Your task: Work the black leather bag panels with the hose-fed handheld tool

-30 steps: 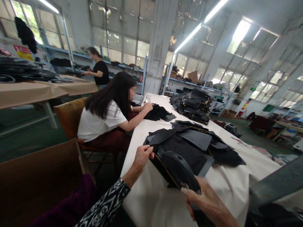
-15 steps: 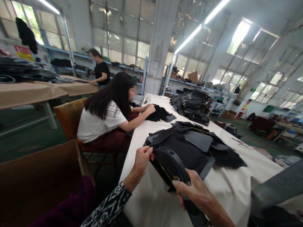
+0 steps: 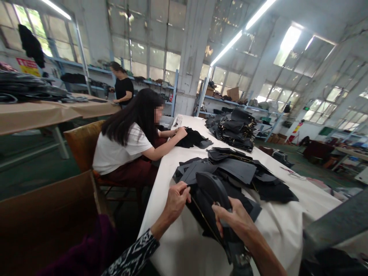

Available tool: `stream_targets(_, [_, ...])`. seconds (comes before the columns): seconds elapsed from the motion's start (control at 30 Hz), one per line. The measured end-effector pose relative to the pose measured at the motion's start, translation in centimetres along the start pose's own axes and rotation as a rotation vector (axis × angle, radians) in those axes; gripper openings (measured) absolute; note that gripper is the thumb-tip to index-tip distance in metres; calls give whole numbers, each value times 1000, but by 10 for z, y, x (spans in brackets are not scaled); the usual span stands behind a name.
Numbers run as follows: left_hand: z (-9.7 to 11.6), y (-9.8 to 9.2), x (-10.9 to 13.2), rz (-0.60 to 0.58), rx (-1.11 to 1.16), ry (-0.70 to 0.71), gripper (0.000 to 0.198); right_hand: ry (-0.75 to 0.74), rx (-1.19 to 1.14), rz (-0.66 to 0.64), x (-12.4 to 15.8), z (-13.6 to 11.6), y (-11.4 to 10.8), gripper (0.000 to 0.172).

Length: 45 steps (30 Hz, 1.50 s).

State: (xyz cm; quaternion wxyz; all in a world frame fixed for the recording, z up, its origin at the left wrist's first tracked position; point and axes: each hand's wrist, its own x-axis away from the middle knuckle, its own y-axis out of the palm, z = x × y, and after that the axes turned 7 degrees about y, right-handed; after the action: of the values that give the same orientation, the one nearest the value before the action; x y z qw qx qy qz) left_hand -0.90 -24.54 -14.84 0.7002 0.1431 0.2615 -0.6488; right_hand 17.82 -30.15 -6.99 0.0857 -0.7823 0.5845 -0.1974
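Observation:
My left hand (image 3: 174, 205) is closed, thumb and fingers pinching the upper corner of a black fabric piece (image 3: 205, 214) with a gold zipper-like line along its edge. My right hand (image 3: 240, 220) is wrapped round a long black curved tool (image 3: 211, 186); its exact kind is unclear. The tool's broad rounded head points up and away from me, over the fabric piece, and its lower end runs down toward the bottom edge. Just beyond both hands lies a loose pile of black and dark grey pieces (image 3: 235, 168).
A taller stack of dark pieces with gold edges (image 3: 237, 128) stands farther along the white-covered table (image 3: 169, 161). To the left, a seated person (image 3: 126, 134) handles black fabric. An open cardboard box (image 3: 51, 218) is at lower left, and a grey metal bar (image 3: 336, 226) at right.
The black fabric piece has come off the pile toward me, baring grey pieces behind it. My left hand moved slightly right and down, and the tool's head shifted right with my right hand.

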Motion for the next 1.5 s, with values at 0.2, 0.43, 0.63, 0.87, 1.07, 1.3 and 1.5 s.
stream_targets(0.2, [10,6,30,13,-145,210,22,47,86,95,21,15,-28,33])
stream_targets(0.43, [-12,5,44,297,90,-281,28,132,144,34,52,32,-34,32])
stream_targets(0.63, [-20,-3,23,223,559,-763,51,160,304,5,65,32,-36,38])
stream_targets(0.87, [-19,1,15,288,386,-591,43,257,401,57,79,32,-20,37])
stream_targets(1.07, [-27,4,14,328,272,-458,36,248,303,-111,63,19,-3,22])
stream_targets(1.3, [-44,-1,2,287,52,-372,38,132,167,-107,33,21,6,20])
stream_targets(1.5, [-45,-4,0,122,-72,-271,36,148,151,-8,39,20,-9,26])
